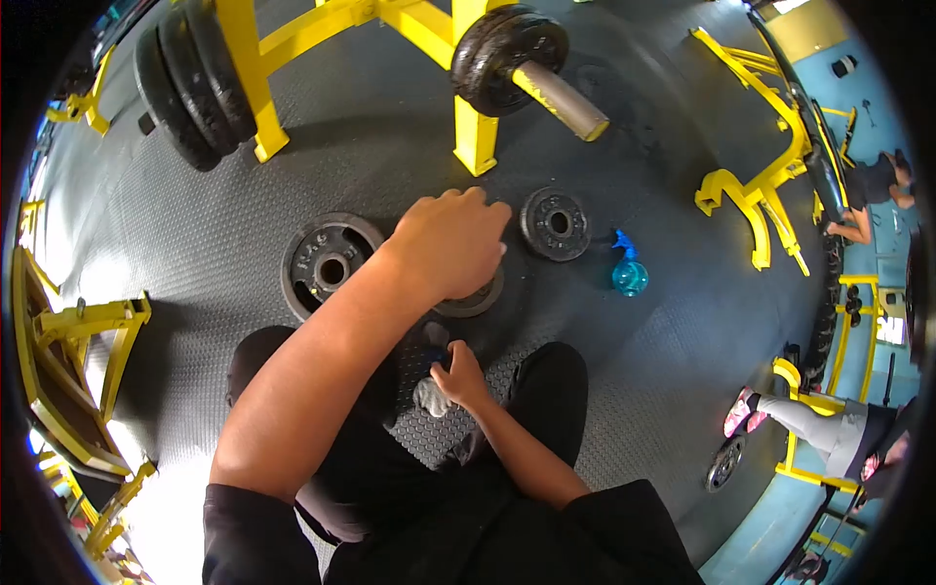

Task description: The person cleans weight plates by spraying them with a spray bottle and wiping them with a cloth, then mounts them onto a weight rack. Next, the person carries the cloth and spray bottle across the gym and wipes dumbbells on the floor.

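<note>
My left hand (450, 244) is stretched forward over the floor with its fingers curled down, their tips hidden; it partly covers a weight plate (473, 298). Left of it lies a larger plate (310, 258), and to its right a smaller plate (556, 224), both flat on the floor. Low between my knees, my right hand (462, 377) grips a grey cloth (431, 398), with something dark beside it.
A yellow rack (475, 141) with loaded black plates (200, 83) stands ahead. A blue spray bottle (630, 276) stands at the right. Yellow equipment (93, 322) is at the left. Two people are at the far right, near another plate (724, 464).
</note>
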{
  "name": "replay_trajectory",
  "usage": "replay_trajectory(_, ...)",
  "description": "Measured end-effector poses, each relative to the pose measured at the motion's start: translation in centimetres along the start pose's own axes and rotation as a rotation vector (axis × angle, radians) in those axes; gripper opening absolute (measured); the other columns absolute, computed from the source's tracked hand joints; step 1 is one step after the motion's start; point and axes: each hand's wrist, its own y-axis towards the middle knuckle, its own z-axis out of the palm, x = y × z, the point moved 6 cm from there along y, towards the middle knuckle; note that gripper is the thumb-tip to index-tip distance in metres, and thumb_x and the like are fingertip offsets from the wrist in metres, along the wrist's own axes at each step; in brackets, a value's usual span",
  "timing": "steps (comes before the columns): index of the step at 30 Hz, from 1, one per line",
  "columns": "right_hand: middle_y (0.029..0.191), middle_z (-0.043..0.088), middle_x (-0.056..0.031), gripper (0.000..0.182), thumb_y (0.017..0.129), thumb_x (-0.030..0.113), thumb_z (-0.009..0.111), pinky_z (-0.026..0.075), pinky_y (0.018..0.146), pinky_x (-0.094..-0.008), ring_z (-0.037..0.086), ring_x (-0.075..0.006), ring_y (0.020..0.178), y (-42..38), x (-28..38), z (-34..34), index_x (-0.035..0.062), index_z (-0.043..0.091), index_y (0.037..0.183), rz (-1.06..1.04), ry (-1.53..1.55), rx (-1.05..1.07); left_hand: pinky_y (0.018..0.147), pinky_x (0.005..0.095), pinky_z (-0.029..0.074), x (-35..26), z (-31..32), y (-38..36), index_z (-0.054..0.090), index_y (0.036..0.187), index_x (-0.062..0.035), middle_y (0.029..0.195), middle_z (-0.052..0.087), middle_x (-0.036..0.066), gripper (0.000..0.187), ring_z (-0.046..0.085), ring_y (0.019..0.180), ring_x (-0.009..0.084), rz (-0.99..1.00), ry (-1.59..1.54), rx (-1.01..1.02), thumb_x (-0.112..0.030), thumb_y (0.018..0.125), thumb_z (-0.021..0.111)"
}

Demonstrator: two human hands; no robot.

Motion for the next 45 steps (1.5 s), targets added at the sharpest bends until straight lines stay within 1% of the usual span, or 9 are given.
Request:
replay_trajectory(4,0.109,0.063,-0.0227,0.068,0.073,0.04,0.084,0.048,0.092,-0.0478,0.061,-0.0396,0.105,2.6,-1.7,-8.7,0.0014,0.056,0.122,-0.086,-0.117,-0.271,0.093,0.0471,0.052,-0.3,0.4,0.4,0.061,0.127,-0.0071,0.112,0.064,0.017,0.038,0.064,0.108,0.0371,0.001,-0.01,0.03,-0.025,0.094,0.062)
replay_trajectory(10,0.121,0.062,-0.0182,0.055,0.078,0.035,0.077,0.047,0.094,-0.0515,0.059,-0.0378,0.115,11.5,-12.2,-29.5,0.0063,0.058,0.121,0.263,-0.444,-0.71,0.093,0.0473,0.052,-0.1,1.3,1.2,0.059,0.129,-0.0083,0.115,0.062,0.017,0.038,0.063,0.109,0.0373,-0.023,0.024,0.101,-0.026,0.095,0.062)
replay_trajectory(20,0.156,0.031,-0.0242,0.103,0.072,0.05,0.083,0.043,0.109,-0.0586,0.04,-0.0484,0.14,15.8,-20.7,-34.5,0.0207,0.03,0.156,0.816,-0.524,-0.222,0.093,0.0474,0.052,1.0,2.0,2.2,0.058,0.13,-0.0087,0.113,0.062,0.018,0.038,0.064,0.108,0.0378,-0.081,-0.002,0.149,-0.027,0.096,0.061)
replay_trajectory(23,0.148,0.044,-0.026,0.096,0.072,0.047,0.085,0.047,0.104,-0.0538,0.05,-0.0457,0.131,14.8,-19.1,-32.9,0.0155,0.04,0.15,0.671,-0.51,-0.314,0.093,0.0476,0.052,0.8,1.9,2.5,0.058,0.13,-0.0092,0.112,0.062,0.018,0.038,0.064,0.107,0.0378,-0.076,-0.006,0.155,-0.027,0.096,0.061)
replay_trajectory(27,0.115,0.067,-0.0231,0.083,0.072,0.046,0.086,0.051,0.092,-0.0469,0.066,-0.0368,0.106,11.2,-14.3,-28.0,0.0007,0.056,0.134,0.218,0.165,-0.459,0.093,0.0481,0.052,0.4,2.7,2.4,0.057,0.132,-0.0098,0.112,0.062,0.018,0.04,0.064,0.108,0.0383,-0.031,-0.015,0.152,-0.027,0.096,0.061)
replay_trajectory(34,0.132,0.053,-0.0247,0.086,0.069,0.033,0.091,0.045,0.102,-0.0496,0.055,-0.0413,0.121,0.6,5.8,-19.7,0.0033,0.052,0.139,-0.376,-0.006,-0.424,0.097,0.0459,0.05,0.6,3.7,2.5,0.055,0.138,-0.0083,0.117,0.067,0.025,0.065,0.064,0.111,0.0415,-0.19,-0.214,0.153,-0.048,0.088,0.068)
replay_trajectory(38,0.133,0.051,-0.0272,0.083,0.068,0.033,0.092,0.046,0.099,-0.0525,0.053,-0.0453,0.121,-3.5,12.2,-15.6,0.0096,0.055,0.138,-0.515,-0.166,-0.548,0.093,0.045,0.052,3.1,4.5,1.9,0.063,0.129,-0.0053,0.11,0.07,0.025,0.068,0.067,0.106,0.0409,-0.356,-0.182,0.13,-0.054,0.083,0.071)
replay_trajectory(42,0.129,0.054,-0.024,0.086,0.069,0.034,0.092,0.044,0.1,-0.0516,0.053,-0.0431,0.119,-5.0,14.2,-14.0,0.0052,0.053,0.139,-0.528,-0.087,-0.442,0.087,0.0458,0.055,3.4,5.8,0.8,0.074,0.107,-0.0015,0.102,0.073,0.021,0.056,0.07,0.1,0.0384,-0.171,-0.133,0.317,-0.05,0.079,0.076)
replay_trajectory(45,0.12,0.059,-0.0196,0.061,0.076,0.029,0.088,0.045,0.1,-0.0429,0.059,-0.0355,0.114,-3.7,12.3,-15.3,-0.0027,0.062,0.122,-0.431,0.215,-0.293,0.082,0.0443,0.055,1.6,4.9,-0.4,0.076,0.102,-0.0008,0.097,0.074,0.02,0.053,0.071,0.094,0.0367,0.013,-0.22,0.332,-0.047,0.076,0.079)
